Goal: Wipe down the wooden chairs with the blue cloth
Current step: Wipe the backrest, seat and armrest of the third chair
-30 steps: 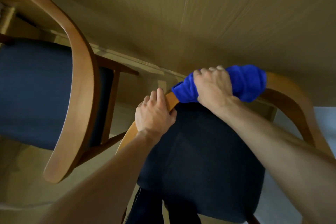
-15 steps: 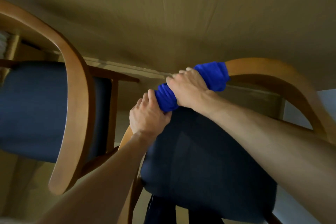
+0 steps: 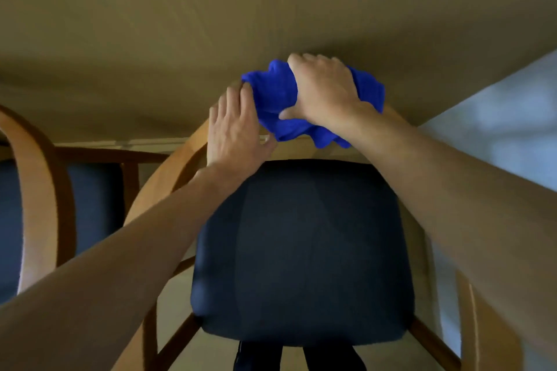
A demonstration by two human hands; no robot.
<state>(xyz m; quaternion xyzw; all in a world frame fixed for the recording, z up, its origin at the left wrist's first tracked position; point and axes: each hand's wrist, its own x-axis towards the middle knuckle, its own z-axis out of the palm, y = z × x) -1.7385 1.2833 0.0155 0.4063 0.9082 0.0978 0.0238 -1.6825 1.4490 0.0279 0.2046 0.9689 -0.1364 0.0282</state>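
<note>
1. Head view: fingers (image 3: 316,65) of the right hand (image 3: 324,93) curl over the bunched blue cloth (image 3: 277,99), thumb pressed in from below; the cloth is clamped against the curved wooden top rail of the near chair (image 3: 184,159).
2. Left hand (image 3: 235,126) lies flat on the same rail just beside the cloth, fingers together and extended, fingertips touching the cloth's left edge; it grips nothing.
3. Cloth sits at the middle of the rail, above the dark blue seat cushion (image 3: 301,250).
4. A second wooden chair (image 3: 36,190) stands to the left, apart from the hands.
5. A tan tabletop (image 3: 271,9) fills the upper frame; image is motion-blurred.
</note>
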